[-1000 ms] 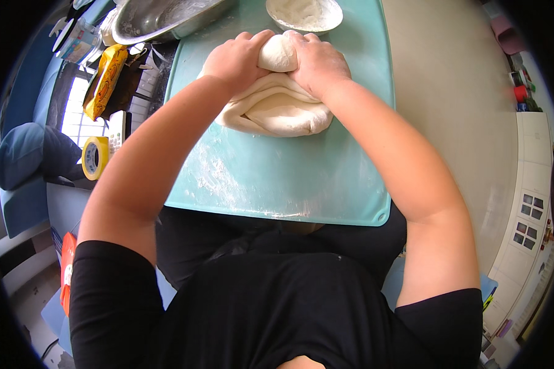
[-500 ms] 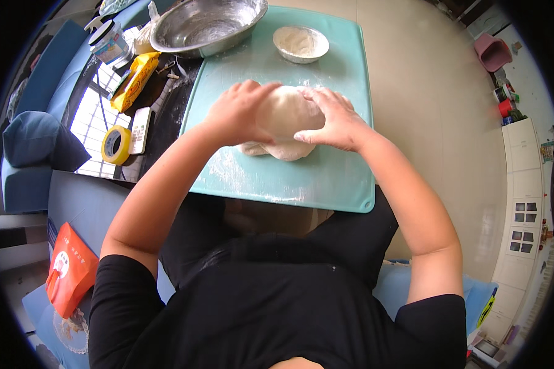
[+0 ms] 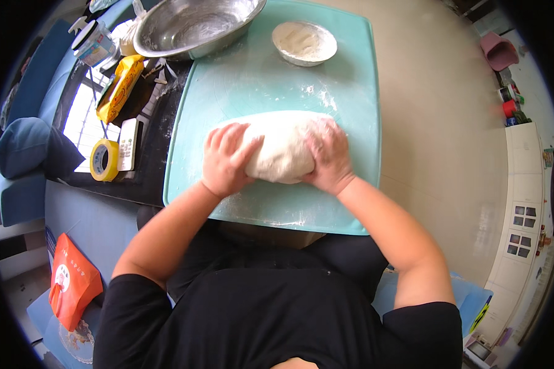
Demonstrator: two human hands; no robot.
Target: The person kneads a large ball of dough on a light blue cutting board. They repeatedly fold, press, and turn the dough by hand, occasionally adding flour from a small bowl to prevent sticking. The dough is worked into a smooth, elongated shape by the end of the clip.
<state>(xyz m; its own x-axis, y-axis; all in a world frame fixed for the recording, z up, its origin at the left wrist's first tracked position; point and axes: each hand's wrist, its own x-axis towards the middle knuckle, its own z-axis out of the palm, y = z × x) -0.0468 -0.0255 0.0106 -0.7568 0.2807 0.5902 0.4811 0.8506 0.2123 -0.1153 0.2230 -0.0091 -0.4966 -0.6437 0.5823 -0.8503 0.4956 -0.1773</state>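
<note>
1. Position: the dough lies on the teal board, a single broad mass, wider side to side, its upper face mostly smooth.
2. Grip: both hands clasp the dough. The left hand curves over its left end, thumb toward the middle; the right hand wraps the right end, fingers bent into the surface.
3. Step in hand, judged: kneading, or gathering the mass into shape.
4. Technique: match pressure at both ends, since a heavier side would likely skew the loaf. Press with palms rather than fingertips, which could tear the skin.
5. Tuck edges underneath so the upper face stays taut.
6. Dusting: flour patches lie beyond the dough; the white bowl holds more. Add sparingly, only if sticking occurs.
7. Caution: support beneath the board's near edge is hidden; best to press downward over the middle.
</note>
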